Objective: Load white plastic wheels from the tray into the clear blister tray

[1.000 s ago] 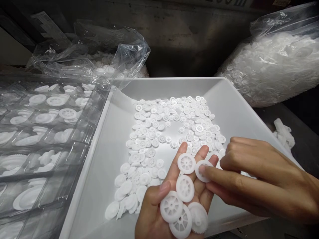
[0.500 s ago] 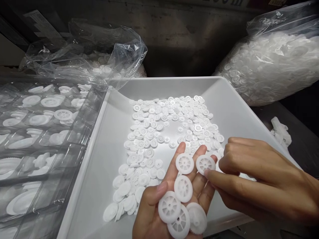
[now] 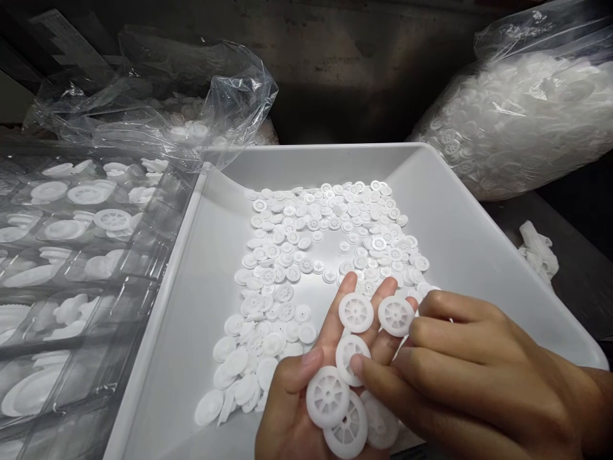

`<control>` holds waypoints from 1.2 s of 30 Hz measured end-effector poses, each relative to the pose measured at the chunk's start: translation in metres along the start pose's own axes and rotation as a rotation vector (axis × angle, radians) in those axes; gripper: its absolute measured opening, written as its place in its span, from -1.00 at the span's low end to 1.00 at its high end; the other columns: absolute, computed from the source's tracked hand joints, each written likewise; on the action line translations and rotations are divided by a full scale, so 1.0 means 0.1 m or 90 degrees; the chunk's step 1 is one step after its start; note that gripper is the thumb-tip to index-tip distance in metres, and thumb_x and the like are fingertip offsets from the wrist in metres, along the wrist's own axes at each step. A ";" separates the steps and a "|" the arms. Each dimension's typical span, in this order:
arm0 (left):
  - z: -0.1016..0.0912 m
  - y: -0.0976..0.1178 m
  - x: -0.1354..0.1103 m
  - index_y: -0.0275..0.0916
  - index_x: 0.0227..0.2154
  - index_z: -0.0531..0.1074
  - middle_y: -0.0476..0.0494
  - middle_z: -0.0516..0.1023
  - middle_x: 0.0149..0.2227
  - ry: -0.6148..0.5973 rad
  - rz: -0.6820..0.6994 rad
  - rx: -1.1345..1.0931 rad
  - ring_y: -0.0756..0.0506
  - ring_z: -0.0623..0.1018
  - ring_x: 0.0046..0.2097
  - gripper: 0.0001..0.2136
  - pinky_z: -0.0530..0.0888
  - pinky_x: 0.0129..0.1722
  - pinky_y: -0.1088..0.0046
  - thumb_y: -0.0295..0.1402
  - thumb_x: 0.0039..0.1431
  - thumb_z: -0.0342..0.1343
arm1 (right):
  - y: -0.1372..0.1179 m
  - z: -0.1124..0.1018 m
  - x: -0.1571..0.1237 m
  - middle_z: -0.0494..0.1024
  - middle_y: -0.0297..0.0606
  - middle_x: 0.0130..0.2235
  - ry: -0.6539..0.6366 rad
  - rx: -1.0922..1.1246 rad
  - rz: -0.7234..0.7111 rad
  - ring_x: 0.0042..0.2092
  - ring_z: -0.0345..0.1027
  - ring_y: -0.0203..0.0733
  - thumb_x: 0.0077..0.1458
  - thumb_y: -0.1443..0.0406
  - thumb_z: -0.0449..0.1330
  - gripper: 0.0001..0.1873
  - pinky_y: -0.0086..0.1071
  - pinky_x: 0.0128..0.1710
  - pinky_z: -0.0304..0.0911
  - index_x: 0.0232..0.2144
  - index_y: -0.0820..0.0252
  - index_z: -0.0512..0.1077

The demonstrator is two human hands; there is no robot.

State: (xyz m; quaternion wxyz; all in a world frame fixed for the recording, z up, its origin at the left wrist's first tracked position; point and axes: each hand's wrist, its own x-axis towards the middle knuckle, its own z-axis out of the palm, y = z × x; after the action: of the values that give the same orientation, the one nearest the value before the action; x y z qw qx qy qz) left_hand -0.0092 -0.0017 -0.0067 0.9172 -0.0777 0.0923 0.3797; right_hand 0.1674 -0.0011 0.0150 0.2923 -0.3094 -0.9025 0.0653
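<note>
My left hand (image 3: 287, 406) is palm up over the near part of a white tray (image 3: 158, 306), with several round white plastic gears (image 3: 327, 397) on its palm and fingers. Most of them have spokes and a small hub. My right hand (image 3: 493, 374) reaches in from the right, its fingers curled. One of its digits rests its tip on the middle gear (image 3: 349, 351), and the knuckles are close beside the spoked gear (image 3: 396, 315) on my left fingertips. Whether the curled right fingers hold anything is hidden. A paler gear (image 3: 380, 421) lies partly behind the right hand.
Loose white gears (image 3: 268, 275) are spread over the tray floor. At left, a clear compartmented tray (image 3: 184, 191) holds white parts. Clear plastic bags of parts stand behind it (image 3: 239, 96) and at back right (image 3: 527, 121). A crumpled white item (image 3: 539, 249) lies right of the tray.
My right thumb or finger has moved from the gear at my left fingertips down and left to the middle gear. The right hand now partly covers the paler gear. The view has shifted slightly.
</note>
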 end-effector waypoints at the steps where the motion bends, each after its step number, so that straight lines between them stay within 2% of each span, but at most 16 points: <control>1: 0.00 0.00 0.00 -0.24 0.46 -0.19 -0.29 0.38 0.32 -0.002 -0.003 0.003 -0.15 0.42 0.32 -0.28 0.18 0.38 0.34 -0.28 0.33 -0.04 | 0.00 0.00 0.01 0.44 -0.40 -0.48 0.008 -0.004 -0.002 -0.48 0.22 -0.34 0.47 0.45 -0.13 -0.59 -0.27 -0.43 0.15 -0.20 0.39 0.51; 4: 0.00 -0.02 -0.01 -0.25 0.47 -0.18 -0.29 0.39 0.32 0.002 0.000 0.006 -0.16 0.42 0.32 -0.28 0.17 0.38 0.30 -0.25 0.33 -0.04 | 0.00 -0.02 0.01 0.45 -0.40 -0.49 0.013 -0.021 -0.006 -0.50 0.22 -0.32 0.44 0.45 -0.06 -0.66 -0.24 -0.43 0.19 -0.19 0.39 0.53; 7: 0.01 -0.02 0.00 -0.18 0.47 -0.11 -0.28 0.40 0.33 0.029 0.017 0.015 -0.19 0.31 0.39 -0.26 0.10 0.42 0.22 -0.22 0.28 -0.02 | 0.01 -0.06 -0.03 0.45 -0.42 -0.50 -0.004 -0.023 -0.010 -0.52 0.22 -0.29 0.38 0.45 0.07 -0.79 -0.20 -0.42 0.25 -0.14 0.38 0.52; 10: 0.03 -0.01 0.01 -0.14 0.47 -0.07 -0.26 0.42 0.32 0.056 0.048 0.016 -0.18 0.24 0.42 -0.27 0.07 0.43 0.20 -0.24 0.26 -0.04 | 0.04 -0.09 -0.09 0.43 -0.43 -0.49 -0.021 -0.015 0.002 -0.50 0.24 -0.29 0.31 0.47 0.11 -0.83 -0.22 -0.43 0.25 -0.13 0.35 0.50; 14: 0.06 -0.02 0.04 -0.19 0.44 0.05 -0.30 0.49 0.26 0.103 0.106 -0.004 -0.23 0.39 0.34 -0.31 0.17 0.40 0.14 -0.23 0.24 -0.04 | 0.06 -0.09 -0.11 0.36 -0.41 -0.49 -0.037 0.005 0.012 -0.48 0.18 -0.29 0.27 0.49 0.12 -0.86 -0.24 -0.44 0.19 -0.23 0.29 0.48; 17: 0.07 -0.02 0.05 -0.15 0.40 0.16 -0.26 0.54 0.22 0.145 0.146 -0.024 -0.22 0.46 0.29 -0.37 0.27 0.35 0.11 -0.22 0.26 -0.05 | 0.07 -0.12 -0.07 0.29 -0.40 -0.48 -0.064 0.010 0.018 -0.46 0.11 -0.29 0.28 0.50 0.11 -0.81 -0.25 -0.43 0.09 -0.36 0.25 0.44; 20: 0.09 -0.03 0.06 -0.16 0.37 0.23 -0.26 0.56 0.20 0.175 0.155 -0.018 -0.22 0.48 0.27 -0.40 0.33 0.32 0.12 -0.24 0.27 -0.05 | 0.08 -0.19 -0.04 0.30 -0.38 -0.45 -0.049 0.045 0.057 -0.43 0.12 -0.30 0.26 0.49 0.17 -0.88 -0.28 -0.41 0.06 -0.30 0.24 0.46; 24: 0.12 -0.06 0.08 -0.15 0.39 0.16 -0.27 0.63 0.12 0.192 0.146 -0.022 -0.21 0.58 0.17 -0.38 0.45 0.23 0.17 -0.25 0.27 -0.04 | 0.14 -0.28 -0.01 0.40 -0.36 -0.36 -0.002 0.140 0.209 -0.35 0.26 -0.34 0.30 0.44 0.19 -0.83 -0.39 -0.38 0.18 -0.07 0.24 0.49; 29: 0.10 -0.07 0.14 -0.18 0.46 -0.08 -0.32 0.61 0.13 0.222 0.127 -0.001 -0.23 0.57 0.18 -0.26 0.50 0.20 0.16 -0.23 0.26 0.00 | 0.27 -0.26 0.01 0.43 -0.35 -0.27 0.044 0.167 0.298 -0.21 0.30 -0.28 0.35 0.28 0.22 -0.83 -0.36 -0.19 0.24 -0.05 0.16 0.50; 31: 0.08 -0.06 0.16 -0.19 0.47 -0.13 -0.33 0.61 0.13 0.220 0.111 0.007 -0.24 0.56 0.19 -0.22 0.48 0.21 0.15 -0.23 0.25 0.04 | 0.31 -0.23 0.02 0.42 -0.33 -0.22 0.029 0.177 0.319 -0.15 0.31 -0.25 0.34 0.24 0.23 -0.80 -0.35 -0.14 0.25 -0.02 0.13 0.49; 36: 0.09 -0.07 0.17 -0.18 0.46 -0.05 -0.30 0.60 0.14 0.213 0.066 0.033 -0.29 0.48 0.27 -0.26 0.38 0.29 0.04 -0.26 0.26 0.03 | 0.33 -0.16 0.04 0.46 -0.24 -0.12 -0.059 0.227 0.343 -0.11 0.38 -0.18 0.27 0.18 0.32 -0.63 -0.33 -0.12 0.34 0.07 0.13 0.47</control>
State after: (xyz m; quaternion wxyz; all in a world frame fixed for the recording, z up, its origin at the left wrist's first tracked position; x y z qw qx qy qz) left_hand 0.0086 0.0067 -0.0018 0.8700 -0.1113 0.2575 0.4056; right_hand 0.1908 0.0265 0.0207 0.2727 -0.4775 -0.7751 0.3113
